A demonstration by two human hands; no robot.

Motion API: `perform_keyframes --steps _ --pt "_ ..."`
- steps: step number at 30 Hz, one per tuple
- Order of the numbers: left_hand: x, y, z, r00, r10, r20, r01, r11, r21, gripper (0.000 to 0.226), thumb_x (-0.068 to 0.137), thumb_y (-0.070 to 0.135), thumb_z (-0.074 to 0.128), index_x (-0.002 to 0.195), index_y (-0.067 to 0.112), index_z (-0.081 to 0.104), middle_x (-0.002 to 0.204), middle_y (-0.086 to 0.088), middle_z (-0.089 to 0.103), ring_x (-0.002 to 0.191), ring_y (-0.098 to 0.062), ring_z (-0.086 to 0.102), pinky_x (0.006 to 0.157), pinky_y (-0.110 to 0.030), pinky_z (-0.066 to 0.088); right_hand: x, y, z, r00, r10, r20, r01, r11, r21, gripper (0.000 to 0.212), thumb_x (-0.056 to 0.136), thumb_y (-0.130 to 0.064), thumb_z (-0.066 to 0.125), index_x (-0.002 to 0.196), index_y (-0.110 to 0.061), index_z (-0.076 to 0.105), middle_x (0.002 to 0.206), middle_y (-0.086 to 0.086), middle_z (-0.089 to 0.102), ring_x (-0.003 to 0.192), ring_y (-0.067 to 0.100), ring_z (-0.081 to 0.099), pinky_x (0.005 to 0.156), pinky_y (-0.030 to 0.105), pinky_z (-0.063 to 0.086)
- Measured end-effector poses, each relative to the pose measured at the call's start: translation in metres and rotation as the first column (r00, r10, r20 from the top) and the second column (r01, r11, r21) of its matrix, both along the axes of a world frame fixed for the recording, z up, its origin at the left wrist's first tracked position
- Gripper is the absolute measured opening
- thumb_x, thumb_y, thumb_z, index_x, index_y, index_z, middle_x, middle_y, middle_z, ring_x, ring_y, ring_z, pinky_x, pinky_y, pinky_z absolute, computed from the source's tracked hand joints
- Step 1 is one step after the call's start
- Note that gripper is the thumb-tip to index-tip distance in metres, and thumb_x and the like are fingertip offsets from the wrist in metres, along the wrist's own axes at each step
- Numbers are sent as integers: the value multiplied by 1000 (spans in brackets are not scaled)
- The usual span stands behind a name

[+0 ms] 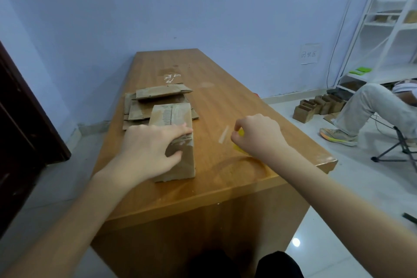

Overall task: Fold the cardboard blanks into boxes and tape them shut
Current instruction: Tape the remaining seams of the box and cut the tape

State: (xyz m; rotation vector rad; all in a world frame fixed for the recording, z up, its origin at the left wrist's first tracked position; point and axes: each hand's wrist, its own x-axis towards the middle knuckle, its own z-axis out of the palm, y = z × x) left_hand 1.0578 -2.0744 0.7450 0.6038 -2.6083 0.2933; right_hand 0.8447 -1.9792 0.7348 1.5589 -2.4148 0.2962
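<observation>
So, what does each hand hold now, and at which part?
The left hand grips the box over its top. The right hand pinches something yellow, mostly hidden.

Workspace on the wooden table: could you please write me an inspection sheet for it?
Surface: long orange-brown wooden table, clear tape scraps stuck far up.
Job's things: folded brown cardboard box; flat brown cardboard blanks stacked behind it.
Clutter: loose clear tape strip.
Grippers: left hand holds the box; right hand pinches a yellow tape roll.
Cables: white cable down the wall.
Surroundings: white metal shelf; seated person; brown boxes on the floor.
</observation>
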Motion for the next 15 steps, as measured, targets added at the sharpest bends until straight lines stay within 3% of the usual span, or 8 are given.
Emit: perform_keyframes --steps 5,7,9,10,12,13,14,15 --pt "6 3 -6 999 0 50 4 998 -68 64 61 36 82 122 25 63 117 7 67 84 -11 70 44 -7 16 -3 -4 -22 986 -75 -147 79 997 24 18 98 -18 38 81 -11 41 60 0 34 50 20 33 44 29 20" --pt "6 6 -9 997 31 67 -22 990 -141 69 61 41 80 125 21 61 121 4 65 93 -11 69 42 -11 33 -7 -5 -30 973 -102 -206 116 991 60 20 97 -14 39 78 -12 35 59 -1 31 47 17 26 43 29 15" --pt "5 10 -13 995 59 85 -46 988 -146 73 67 44 76 132 20 54 131 1 58 109 -15 63 59 -25 53 -8 -7 -40 968 -108 -228 127 989 71 31 89 -12 54 71 -13 29 54 -2 24 43 15 18 43 28 9" --pt "5 12 -14 993 64 95 -50 988 -144 75 70 45 73 137 20 49 136 1 53 117 -16 58 73 -29 54 -6 -9 -42 966 -129 -226 154 983 97 43 75 -12 71 68 -14 28 49 -2 14 40 14 9 43 25 3" --pt "2 17 -17 988 77 130 -57 987 -150 79 77 46 67 144 19 36 146 0 40 131 -17 45 95 -30 41 -16 -14 -58 954 -124 -272 131 991 9 60 33 -8 86 58 -15 32 50 -2 -9 45 11 -12 53 19 -6" --pt "1 17 -18 986 85 141 -61 983 -172 80 77 45 66 145 17 34 147 -1 38 132 -18 43 98 -29 35 -23 -19 -66 946 -105 -307 100 994 -33 56 25 -7 86 54 -16 39 51 -2 -13 48 11 -16 56 18 -7" --pt "1 17 -20 983 93 155 -63 979 -192 82 74 43 69 143 14 38 145 -4 41 130 -20 46 97 -30 35 -22 -19 -67 939 -130 -318 122 992 -43 46 26 -7 86 56 -16 52 51 -1 -13 48 11 -16 57 18 -7" --pt "0 17 -20 984 95 153 -62 976 -208 82 69 41 73 140 12 43 141 -7 47 126 -22 51 95 -31 39 -16 -15 -67 932 -174 -318 178 984 -17 41 36 -11 86 73 -13 66 49 -1 -9 45 11 -13 54 18 -6"
